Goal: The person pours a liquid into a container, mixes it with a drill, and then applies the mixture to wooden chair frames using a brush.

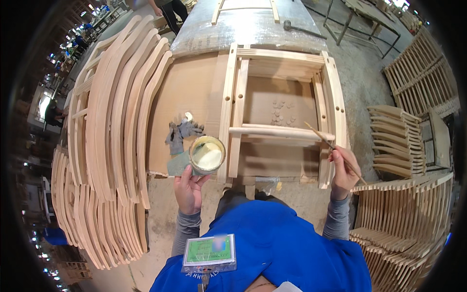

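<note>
My left hand (188, 192) is closed around a grey-green can (184, 164), tilted so that the pale cream paste (208, 156) inside shows. In my right hand (344, 170) is a thin brush (317, 132), pinched like a pencil. Its tip lies over the round rung of a pale wooden frame (227, 104); whether it touches I cannot tell. Dark round holes dot the frame's side rails. Several small wooden discs (282, 117) are scattered on the cardboard (187, 80) within the frame. A grey work glove (181, 134) rests beyond the can.
Curved wooden frames (116, 107) are stacked along the left side. More wooden pieces (396, 141) pile up at the right. On the plastic-covered far surface (204, 29) lies a mallet (304, 30). Another person (170, 10) stands at the far left, near a metal-legged table (374, 14) across the way.
</note>
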`<state>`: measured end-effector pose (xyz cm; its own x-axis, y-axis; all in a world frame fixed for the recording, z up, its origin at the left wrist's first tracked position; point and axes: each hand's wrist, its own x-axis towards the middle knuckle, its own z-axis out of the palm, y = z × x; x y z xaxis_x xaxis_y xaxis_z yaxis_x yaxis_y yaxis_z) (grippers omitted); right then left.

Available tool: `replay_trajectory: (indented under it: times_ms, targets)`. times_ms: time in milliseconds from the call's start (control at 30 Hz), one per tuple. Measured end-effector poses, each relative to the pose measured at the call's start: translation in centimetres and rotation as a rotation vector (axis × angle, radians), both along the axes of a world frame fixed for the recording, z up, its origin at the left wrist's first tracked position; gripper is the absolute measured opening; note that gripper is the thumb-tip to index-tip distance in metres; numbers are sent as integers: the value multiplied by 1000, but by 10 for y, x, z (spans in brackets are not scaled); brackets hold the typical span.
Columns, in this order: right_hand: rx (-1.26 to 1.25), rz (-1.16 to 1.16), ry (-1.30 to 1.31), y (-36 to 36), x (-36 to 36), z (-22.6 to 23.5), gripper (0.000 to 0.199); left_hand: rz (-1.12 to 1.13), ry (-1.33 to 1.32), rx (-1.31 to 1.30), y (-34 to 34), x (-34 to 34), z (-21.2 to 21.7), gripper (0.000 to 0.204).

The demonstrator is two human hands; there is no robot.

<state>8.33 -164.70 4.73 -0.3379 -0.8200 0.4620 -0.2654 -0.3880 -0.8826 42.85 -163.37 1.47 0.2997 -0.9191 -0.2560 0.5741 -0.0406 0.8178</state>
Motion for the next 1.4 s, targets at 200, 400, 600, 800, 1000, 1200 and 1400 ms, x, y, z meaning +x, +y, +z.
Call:
replay_trajectory:
  times_ms: [200, 400, 600, 800, 1000, 1200, 1400]
  targets:
    - [-29, 179, -82, -22, 7, 19, 17, 35, 64, -74, -12, -11, 29, 24]
    - [-83, 346, -189, -36, 34, 43, 16, 13, 26, -135, -17, -6, 42, 24]
    - [-42, 411, -282, -52, 74, 53, 14, -28, -61, -231, -38, 12, 56, 25]
    - [-47, 367, -143, -67, 100, 59, 14, -1, 7, -224, -65, 33, 48, 26]
    - [-34, 348, -102, -73, 111, 41, 14, 143, -51, -166, -67, 62, 39, 24]
    - [26, 358, -26, -64, 122, 14, 14, 371, -172, -125, -39, 101, 16, 17]
    - [61, 321, 13, -55, 144, 13, 14, 550, -224, -132, -16, 161, -6, 17]
